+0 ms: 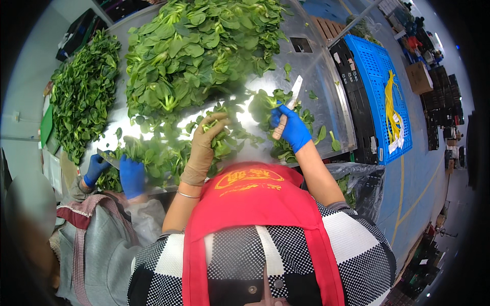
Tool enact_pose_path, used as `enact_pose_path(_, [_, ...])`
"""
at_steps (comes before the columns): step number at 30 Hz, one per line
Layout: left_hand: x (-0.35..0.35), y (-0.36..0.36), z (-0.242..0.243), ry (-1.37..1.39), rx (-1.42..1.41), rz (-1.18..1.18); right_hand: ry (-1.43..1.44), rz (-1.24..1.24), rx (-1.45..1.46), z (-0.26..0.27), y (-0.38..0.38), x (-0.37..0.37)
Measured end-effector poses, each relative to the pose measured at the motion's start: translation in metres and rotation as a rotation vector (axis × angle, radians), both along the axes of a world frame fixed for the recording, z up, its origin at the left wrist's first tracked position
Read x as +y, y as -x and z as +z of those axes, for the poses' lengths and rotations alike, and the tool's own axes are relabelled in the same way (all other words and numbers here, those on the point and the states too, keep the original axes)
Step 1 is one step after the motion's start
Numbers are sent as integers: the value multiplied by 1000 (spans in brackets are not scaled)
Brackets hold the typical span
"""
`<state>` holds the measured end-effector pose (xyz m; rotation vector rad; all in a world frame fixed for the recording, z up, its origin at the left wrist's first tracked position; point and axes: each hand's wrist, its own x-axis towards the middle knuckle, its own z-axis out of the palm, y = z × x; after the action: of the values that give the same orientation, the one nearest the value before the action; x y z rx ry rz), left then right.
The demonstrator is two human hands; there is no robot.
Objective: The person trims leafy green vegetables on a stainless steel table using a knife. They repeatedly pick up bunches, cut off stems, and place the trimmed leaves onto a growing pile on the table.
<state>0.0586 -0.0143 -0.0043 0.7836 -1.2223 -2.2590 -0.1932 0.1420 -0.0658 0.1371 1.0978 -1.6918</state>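
My left hand [203, 149], in a tan glove, has its fingers curled around some leafy greens [221, 143] with pale stems. My right hand [291, 128], in a blue glove, grips a knife [296, 90] by its light-coloured handle, the blade pointing up and away from me. A small leafy plant [264, 105] is at the thumb side of that hand, seemingly pinched by it. Both hands are over the near part of a metal table [325, 84]. Loose leaves [285, 149] lie under and around the right hand. Beyond the hands rises a large heap of leafy greens [199, 49].
At my left a co-worker's blue-gloved hands [132, 176] work with another knife [109, 158]. Another heap of greens [86, 95] stands at far left. Right of the table, a blue plastic crate [373, 61] carries yellow ties [391, 111]. A plastic-lined container [360, 187] holds greens.
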Motion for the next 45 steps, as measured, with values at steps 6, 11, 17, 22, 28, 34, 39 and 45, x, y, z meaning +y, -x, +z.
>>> enact_pose_path(6, [16, 9, 13, 30, -101, 20, 107, 84, -129, 21, -30, 0])
enact_pose_path(11, [16, 15, 15, 794, -24, 31, -48, 181, 53, 47, -53, -8])
enact_pose_path(17, [23, 18, 20, 769, -147, -143, -122, 288, 271, 55, -73, -17])
enact_pose_path(22, [24, 16, -10, 674, -302, 0, -209, 101, 747, 49, -86, -16])
enact_pose_path(28, [23, 13, -10, 785, -417, -82, -210, 263, 1675, 57, -99, -16])
enact_pose_path(34, [-5, -10, -19, 760, -470, -27, -364, 638, 1281, 32, -72, -13])
enact_pose_path(39, [-37, -38, -31, 431, -334, 156, -586, 475, 1635, 10, -31, -24])
enact_pose_path(45, [-32, -34, -15, 240, -220, 308, -292, 384, 1692, -44, -44, -77])
